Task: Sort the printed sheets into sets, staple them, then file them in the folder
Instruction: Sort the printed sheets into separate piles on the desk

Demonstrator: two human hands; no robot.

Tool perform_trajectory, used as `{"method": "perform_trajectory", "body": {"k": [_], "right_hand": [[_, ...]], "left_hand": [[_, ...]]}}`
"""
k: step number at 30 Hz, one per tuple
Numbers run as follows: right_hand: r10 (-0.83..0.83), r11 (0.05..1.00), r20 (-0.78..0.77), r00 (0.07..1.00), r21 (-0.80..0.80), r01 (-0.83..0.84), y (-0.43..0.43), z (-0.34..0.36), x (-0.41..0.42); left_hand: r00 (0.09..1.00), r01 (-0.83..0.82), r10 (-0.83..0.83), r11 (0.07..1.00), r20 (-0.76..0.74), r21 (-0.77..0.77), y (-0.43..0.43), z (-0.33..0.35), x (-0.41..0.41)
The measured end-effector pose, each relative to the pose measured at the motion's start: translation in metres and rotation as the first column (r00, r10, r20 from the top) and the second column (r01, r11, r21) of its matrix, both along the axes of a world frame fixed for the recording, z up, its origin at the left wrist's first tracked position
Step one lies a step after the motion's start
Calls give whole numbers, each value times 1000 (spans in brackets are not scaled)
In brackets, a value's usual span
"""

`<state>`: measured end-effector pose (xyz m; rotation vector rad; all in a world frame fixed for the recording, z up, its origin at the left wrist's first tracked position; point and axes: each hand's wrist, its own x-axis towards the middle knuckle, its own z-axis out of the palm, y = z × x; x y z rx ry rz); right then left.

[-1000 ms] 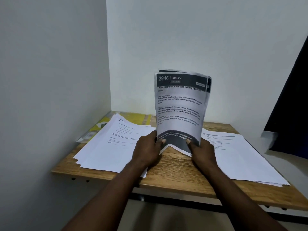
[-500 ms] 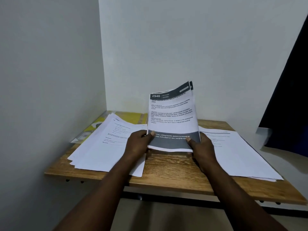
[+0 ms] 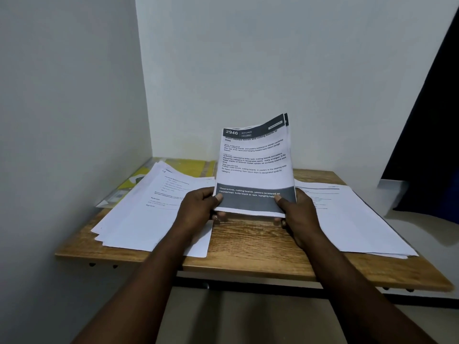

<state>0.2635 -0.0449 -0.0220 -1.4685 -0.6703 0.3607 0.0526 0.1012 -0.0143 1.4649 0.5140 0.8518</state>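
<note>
Our left hand (image 3: 198, 209) and right hand (image 3: 300, 214) pinch the lower corners of the held set (image 3: 253, 165), thumbs in front. It has lost its bow and sunk toward the worktop (image 3: 248, 244): we judge squaring, stapling next. Left of the set: loose pile (image 3: 149, 214), yellow folder (image 3: 188, 167). Right: second pile (image 3: 352, 219). Behind: bare walls (image 3: 248, 58).

Three paper stacks (image 3: 253, 170), maybe one folder (image 3: 188, 168)
</note>
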Motion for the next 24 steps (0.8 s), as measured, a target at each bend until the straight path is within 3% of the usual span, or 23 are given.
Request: {"method": "perform_trajectory", "body": {"k": [4,9,19,24], "right_hand": [[10,1000,-13,1000,17,-10,0,-1,2],[13,999,-30,999,30,-12,1,-2,4],[35,997,-13,999,65,-34,-1,-1,0],[39,996,7,999,81,-39,-2,-1,-2]], "left_hand": [[999,-46,47,995,-10,87,-5,-2,1],[1000,-2,3,997,-4,83,-4,-2,1],[997,-67,66,998,41,13,-1,-9,8],[999,-47,47,994,10,96,4,-14,8]]}}
